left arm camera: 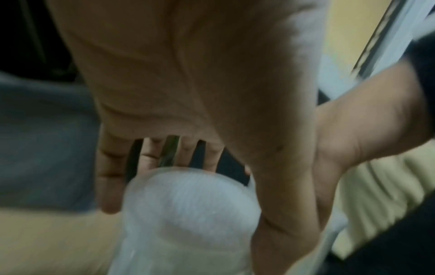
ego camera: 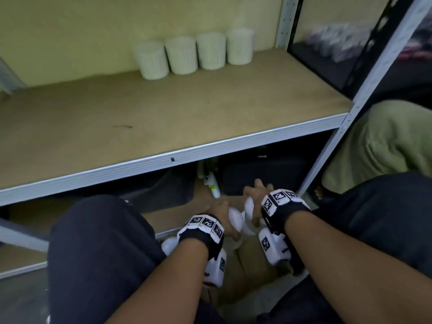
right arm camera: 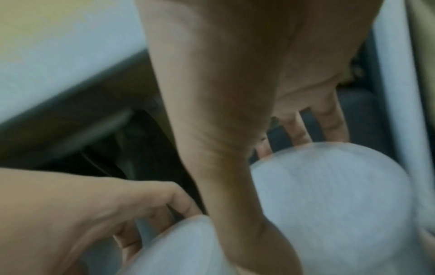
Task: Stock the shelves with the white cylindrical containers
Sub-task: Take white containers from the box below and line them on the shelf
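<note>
Several white cylindrical containers point(ego camera: 195, 53) stand in a row at the back of the wooden shelf point(ego camera: 163, 118). Low between my knees, my left hand point(ego camera: 221, 212) grips a white container point(ego camera: 235, 219), and my right hand point(ego camera: 256, 195) grips another point(ego camera: 248, 208) just beside it. In the left wrist view my fingers point(left arm camera: 110, 186) curl round the blurred white container point(left arm camera: 188, 214). The right wrist view shows my right fingers point(right arm camera: 334, 126) round their container point(right arm camera: 329, 204), with the left hand point(right arm camera: 105, 204) and its container point(right arm camera: 183, 245) at the lower left.
A brown cardboard box point(ego camera: 250, 272) lies on the floor between my knees, with one more white container point(ego camera: 167, 245) at its left. Under the shelf sit dark cases point(ego camera: 261, 174) and a white spray bottle point(ego camera: 212, 183). A grey shelf post point(ego camera: 327, 148) rises at the right, green fabric point(ego camera: 378, 146) beyond.
</note>
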A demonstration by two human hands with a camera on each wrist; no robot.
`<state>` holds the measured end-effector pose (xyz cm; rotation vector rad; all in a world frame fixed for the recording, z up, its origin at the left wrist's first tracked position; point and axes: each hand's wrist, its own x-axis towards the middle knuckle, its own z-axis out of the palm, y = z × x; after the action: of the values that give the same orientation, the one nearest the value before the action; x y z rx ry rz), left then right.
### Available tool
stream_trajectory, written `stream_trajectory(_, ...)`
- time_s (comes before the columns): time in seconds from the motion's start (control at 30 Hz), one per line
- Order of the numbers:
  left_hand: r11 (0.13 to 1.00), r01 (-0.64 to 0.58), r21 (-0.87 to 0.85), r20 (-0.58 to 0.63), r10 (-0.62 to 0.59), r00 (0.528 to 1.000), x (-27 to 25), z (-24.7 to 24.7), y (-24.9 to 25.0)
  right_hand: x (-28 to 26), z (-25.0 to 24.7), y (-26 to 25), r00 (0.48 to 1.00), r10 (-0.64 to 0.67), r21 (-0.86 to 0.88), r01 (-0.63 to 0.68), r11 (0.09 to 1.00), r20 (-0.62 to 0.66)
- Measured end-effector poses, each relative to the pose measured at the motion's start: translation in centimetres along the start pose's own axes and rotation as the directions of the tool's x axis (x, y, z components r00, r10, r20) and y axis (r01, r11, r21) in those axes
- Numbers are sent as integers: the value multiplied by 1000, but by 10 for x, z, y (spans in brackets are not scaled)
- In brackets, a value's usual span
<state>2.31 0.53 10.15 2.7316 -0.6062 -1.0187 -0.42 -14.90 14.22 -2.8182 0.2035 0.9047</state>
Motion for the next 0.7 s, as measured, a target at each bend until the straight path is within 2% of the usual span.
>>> stream_trajectory(0.17,998,-54,-27,-159,49,986,-44,-60,9,-27,-57,-6,990,-81,-71,74,995,-111)
stream_trajectory(0.27,993,-110,-45,-266,94,959,-75,-93,12,-51,-86,-10,972,-138,-99,121,988,-190)
stream_trajectory(0.53,984,-176,-35,-542,130,830,-148,-162,8,-114,-155,-36,881,-275,-104,255,962,-385)
stream_trajectory(0.7,990,-129,-56,-659,61,749,-175,-192,-5,-130,-185,-63,803,-338,-97,336,937,-491)
